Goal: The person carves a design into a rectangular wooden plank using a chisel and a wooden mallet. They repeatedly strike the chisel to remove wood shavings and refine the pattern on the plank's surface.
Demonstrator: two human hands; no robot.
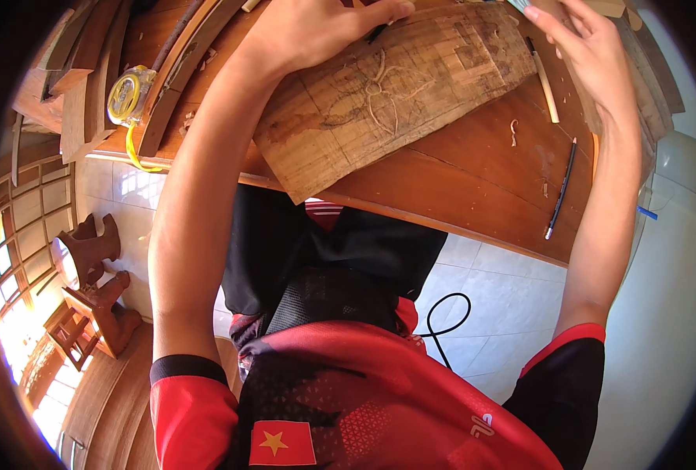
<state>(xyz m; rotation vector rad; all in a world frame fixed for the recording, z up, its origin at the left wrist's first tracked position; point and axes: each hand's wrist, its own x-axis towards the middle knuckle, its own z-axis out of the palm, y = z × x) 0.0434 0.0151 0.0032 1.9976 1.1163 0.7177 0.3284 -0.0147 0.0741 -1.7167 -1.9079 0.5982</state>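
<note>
A carved wooden board (324,149) lies slanted on the table, with a flower-like outline and rectangular cuts in its face. Over its far left edge is my left hand (309,31), its thumb stretched rightward and its other fingers mostly cut off by the upper border. A small dark tip (377,33) shows under that hand; what it belongs to is hidden. Beyond the board's far right corner, my right hand (587,47) pinches a pale greenish thing (518,3), largely out of view. A light wooden-handled tool (547,88) lies beside the board, nearest my right hand.
The reddish-brown table (442,180) carries a black pencil (562,188) and a curled wood shaving (513,133). At left are a tape measure (131,95) with yellow tape out and curved wood strips (177,86). More wood pieces (653,86) stand at right. A black cord (447,313) loops below.
</note>
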